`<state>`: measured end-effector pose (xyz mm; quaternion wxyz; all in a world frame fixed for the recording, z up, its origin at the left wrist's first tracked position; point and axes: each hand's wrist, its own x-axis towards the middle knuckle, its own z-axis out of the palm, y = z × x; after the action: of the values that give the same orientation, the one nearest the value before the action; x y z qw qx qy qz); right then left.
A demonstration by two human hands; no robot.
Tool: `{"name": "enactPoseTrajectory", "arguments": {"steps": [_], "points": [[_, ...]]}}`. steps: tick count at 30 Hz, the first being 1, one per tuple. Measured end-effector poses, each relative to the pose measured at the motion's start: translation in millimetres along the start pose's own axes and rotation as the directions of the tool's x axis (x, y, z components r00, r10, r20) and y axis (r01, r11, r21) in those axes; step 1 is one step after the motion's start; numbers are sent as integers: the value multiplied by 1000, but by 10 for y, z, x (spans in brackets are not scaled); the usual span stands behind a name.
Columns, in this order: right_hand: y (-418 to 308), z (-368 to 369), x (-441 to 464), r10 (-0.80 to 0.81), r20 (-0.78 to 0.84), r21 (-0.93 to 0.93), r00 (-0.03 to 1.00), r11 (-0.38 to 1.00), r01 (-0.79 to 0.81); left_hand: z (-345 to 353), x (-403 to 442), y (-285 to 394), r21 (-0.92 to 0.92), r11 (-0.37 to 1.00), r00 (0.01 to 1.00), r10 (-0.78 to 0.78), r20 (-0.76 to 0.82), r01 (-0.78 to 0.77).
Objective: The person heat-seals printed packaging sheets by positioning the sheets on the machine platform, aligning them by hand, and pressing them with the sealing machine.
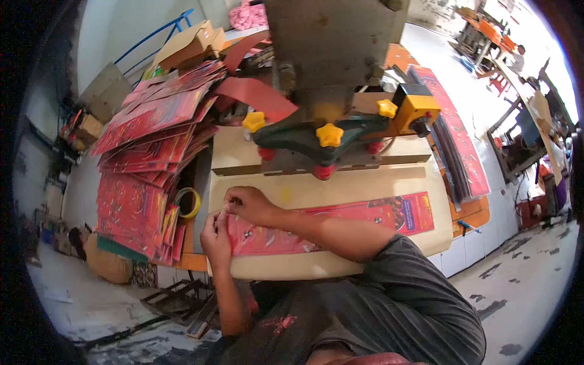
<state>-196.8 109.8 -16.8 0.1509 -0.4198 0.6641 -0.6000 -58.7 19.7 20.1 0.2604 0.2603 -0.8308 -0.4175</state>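
Observation:
A long red printed sheet (359, 212) lies flat on the cream work surface (292, 267) in front of me. My left hand (215, 236) is at the sheet's left end, its fingers bent and closed together. Reaching across the sheet, my right hand (246, 204) meets the left one, fingertips pinched close to the left fingertips. Whatever is between the fingers is too small to make out. My right forearm covers part of the sheet. Just behind stands a press machine (328, 55) with a dark bracket and yellow star knobs (330, 135).
An untidy pile of red printed sheets (131, 201) rises on the left, beside a yellow tape roll (188, 202). A neat stack of sheets (456, 134) is at the right. A yellow control box (418, 114) juts from the machine. Another person (517, 59) is far back right.

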Motion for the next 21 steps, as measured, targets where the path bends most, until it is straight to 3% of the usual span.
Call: {"name": "enactPoseTrajectory", "arguments": {"steps": [5,7,9,11,12,16,19,21], "points": [[41,-15,-12,27,-22,51,999,998,-26,18,28,-66,-84,996,999,27,36,-24],[30,-16,-20,33,-20,53,999,998,-32,18,22,-100,-60,998,1000,28,0,-28],[67,-24,0,40,-16,57,999,998,-39,-11,22,-89,94,995,999,17,27,-20],[211,-55,80,82,-167,234,983,971,-41,16,22,-145,81,996,1000,29,2,-29],[158,-125,68,251,-67,328,966,920,-216,25,13,-134,66,997,999,47,-11,-46],[165,-24,59,86,-58,371,995,927,-59,0,2,-37,169,986,1000,-9,-2,9],[69,1,32,52,29,507,998,860,-60,-10,12,-48,198,976,995,97,-35,-89],[-101,-89,27,71,84,457,994,883,-102,-51,11,9,209,978,998,-32,63,19]]}}
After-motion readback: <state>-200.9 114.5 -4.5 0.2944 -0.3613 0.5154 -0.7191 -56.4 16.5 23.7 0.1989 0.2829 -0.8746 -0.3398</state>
